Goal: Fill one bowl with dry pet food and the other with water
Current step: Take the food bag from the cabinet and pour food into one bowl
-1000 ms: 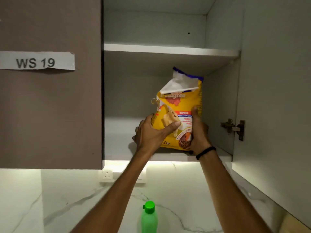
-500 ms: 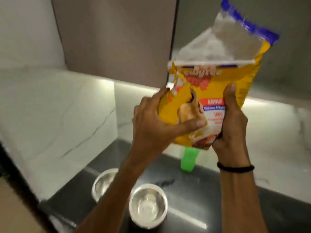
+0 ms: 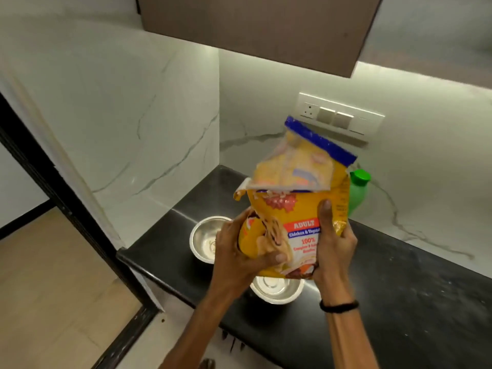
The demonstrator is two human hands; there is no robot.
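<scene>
— Where is the pet food bag [image 3: 292,209]?

— In the air over the black desk [image 3: 399,302], held between both hands. It stands roughly upright and leans a little to the right. Its torn top is open, with a pale flap folded forward under a blue strip.

— How does each grip sit on it?

— The left grip [image 3: 239,259] wraps the bag's lower left edge. The thumb lies across the printed front and the fingers curl behind, out of sight. The right grip [image 3: 335,249] clamps the lower right edge with the thumb pointing up along the front. So both are pinching the bag, and neither is spread. A dark wristband [image 3: 339,306] circles the right wrist.

— And the bowls?

— There are two steel ones on the desk, near its left end. The near bowl [image 3: 277,288] sits right under the bag, whose bottom edge hides the bowl's far rim. The far bowl [image 3: 203,241] stands beside it, towards the wall, partly behind the left grip. The steel bottom shows in both. There are small marks in the far one, but I cannot tell what they are.

— Where is the water?

— A green bottle [image 3: 358,190] with a green cap stands at the back of the desk by the marble wall [image 3: 133,115], half hidden behind the bag. A switch panel [image 3: 338,118] is on the wall above it, under a brown cabinet [image 3: 253,27].
</scene>
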